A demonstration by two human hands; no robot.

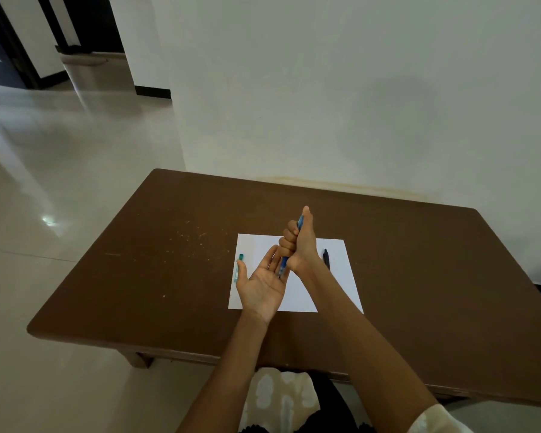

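Observation:
My right hand point(300, 242) grips a blue pen point(283, 265) in a fist, thumb up, tip pointing down. The pen's tip touches or hovers just over the palm of my left hand point(263, 285), which lies flat, palm up, fingers straight. Both hands are above a white sheet of paper point(341, 282) on the brown table point(156, 245). A green pen point(238, 267) lies at the sheet's left edge, beside my left thumb. A black pen point(326, 257) rests on the sheet's right part, partly behind my right wrist.
The low brown table stands against a white wall point(325, 104). Glossy tiled floor point(59, 167) spreads to the left, toward a doorway at the far left. Patterned cloth on my lap point(278, 398) shows below the table's near edge.

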